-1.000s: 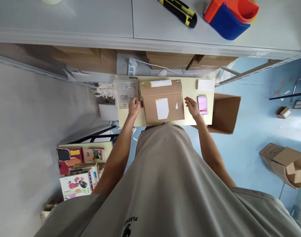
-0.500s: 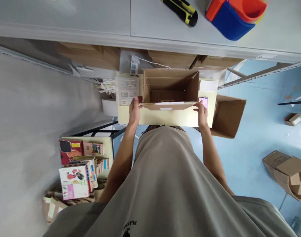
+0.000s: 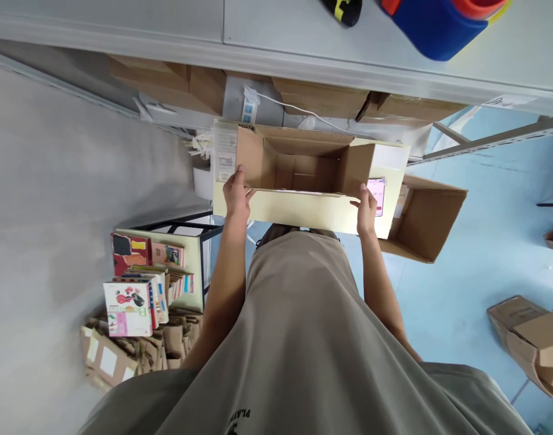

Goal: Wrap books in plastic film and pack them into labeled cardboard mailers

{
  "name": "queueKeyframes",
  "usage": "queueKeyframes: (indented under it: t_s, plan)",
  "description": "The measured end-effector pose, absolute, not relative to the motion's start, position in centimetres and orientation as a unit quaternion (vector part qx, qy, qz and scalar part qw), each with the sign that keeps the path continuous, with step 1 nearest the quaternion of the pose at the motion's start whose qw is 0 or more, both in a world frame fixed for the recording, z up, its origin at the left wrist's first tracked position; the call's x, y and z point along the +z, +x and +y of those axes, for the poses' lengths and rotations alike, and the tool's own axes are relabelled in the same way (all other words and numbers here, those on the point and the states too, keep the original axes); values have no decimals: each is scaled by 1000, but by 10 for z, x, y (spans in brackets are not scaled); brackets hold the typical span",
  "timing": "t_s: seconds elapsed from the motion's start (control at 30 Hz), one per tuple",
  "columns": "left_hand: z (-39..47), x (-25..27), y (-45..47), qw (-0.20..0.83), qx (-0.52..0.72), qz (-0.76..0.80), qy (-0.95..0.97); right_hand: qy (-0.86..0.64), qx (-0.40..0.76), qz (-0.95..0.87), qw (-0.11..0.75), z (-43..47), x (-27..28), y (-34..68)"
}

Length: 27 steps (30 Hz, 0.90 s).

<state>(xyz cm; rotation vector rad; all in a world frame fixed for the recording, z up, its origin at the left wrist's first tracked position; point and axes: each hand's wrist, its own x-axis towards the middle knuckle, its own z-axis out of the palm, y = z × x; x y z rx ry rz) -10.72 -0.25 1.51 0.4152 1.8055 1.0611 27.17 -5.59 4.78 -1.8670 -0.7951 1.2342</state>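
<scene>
An open cardboard box (image 3: 310,166) stands on a pale yellow table (image 3: 276,208) right in front of me, its inside facing up. Its left end flap leans outward, and my left hand (image 3: 237,192) pinches that flap's near corner between thumb and fingers. At the other end, my right hand (image 3: 365,211) grips the near corner of the right flap, which also tilts outward. Close beside my right hand lies a phone (image 3: 376,194) with a lit pink screen. A clear plastic packet (image 3: 225,151) lies left of the box, partly behind the flap.
Above runs a grey shelf (image 3: 135,24) bearing a cutter (image 3: 346,11) and a blue container (image 3: 439,30). A power strip (image 3: 249,110) hangs behind the table. Another open carton (image 3: 433,223) stands to the right; books (image 3: 129,308) are stacked at the lower left.
Both end flaps of the box have swung outward with my hands. My left hand has moved slightly left. The view has shifted a little, and more of the phone shows.
</scene>
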Motion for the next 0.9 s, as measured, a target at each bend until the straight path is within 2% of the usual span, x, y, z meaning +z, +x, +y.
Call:
queueKeyframes:
  t_s: [0.13,0.3,0.57,0.77,0.83,0.9]
  plan:
    - [-9,18,-108,502,449,724,147,-721,475,-344,367,-56,40,280]
    - [-16,33,-106,491,475,704,196,-706,467,-390,363,-54,60,279]
    - [1,19,-167,455,507,709,182,-757,255,-410,440,-42,94,251]
    - [12,-10,-228,460,516,704,163,-732,158,-480,458,-34,172,149]
    - [17,-23,-247,463,499,714,165,-694,188,-523,458,-36,193,94]
    - [24,-40,-265,461,469,731,181,-635,263,-570,451,-38,190,34]
